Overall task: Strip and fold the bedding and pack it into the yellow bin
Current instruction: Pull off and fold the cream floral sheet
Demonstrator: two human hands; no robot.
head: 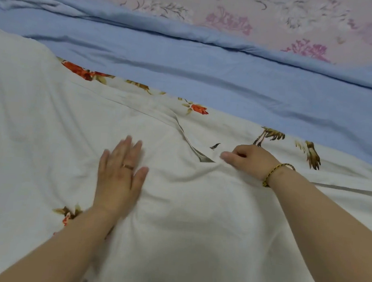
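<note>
White floral sheet [197, 208], creased; left hand [120, 175] flat w/ fingers spread, right hand [249, 160] seemingly pinching a fold.

- The fingertips of the right grip [249, 160] curl under the hand into a fold of the white floral cover [196, 219], so how much cloth they pinch is hidden.
- The cover is cut off at the left, bottom and right edges.
- The blue blanket [208, 71] passes under the cover and leaves both side edges.
- A small dark mark [215, 145] on the cover is too small to tell.
</note>
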